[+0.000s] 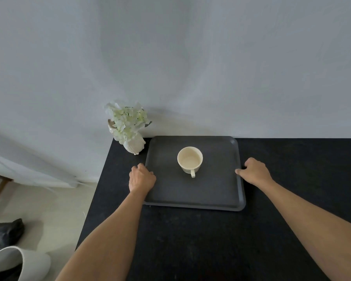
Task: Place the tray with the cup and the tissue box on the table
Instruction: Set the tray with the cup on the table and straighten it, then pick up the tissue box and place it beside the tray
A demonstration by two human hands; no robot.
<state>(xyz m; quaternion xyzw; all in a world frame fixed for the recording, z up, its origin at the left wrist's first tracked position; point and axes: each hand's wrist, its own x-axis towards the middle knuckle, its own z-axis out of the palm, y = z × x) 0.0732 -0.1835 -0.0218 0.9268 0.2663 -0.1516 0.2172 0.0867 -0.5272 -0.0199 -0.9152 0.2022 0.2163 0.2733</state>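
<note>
Tray (193,191) looks down flat on the black table (190,250), far end near the wall w/ the cup (190,159) upright on it just past centre, handle toward you, so that half reads as done or nearly. Your left hand (141,177) is curled over the tray's left rim and your right hand (255,171) over the right rim, fingers closed on the edges, so you haven't let go yet. No tissue box in view anywhere; that part's left, and mind the flower vase (131,136) just beside the tray's far-left corner.
</note>
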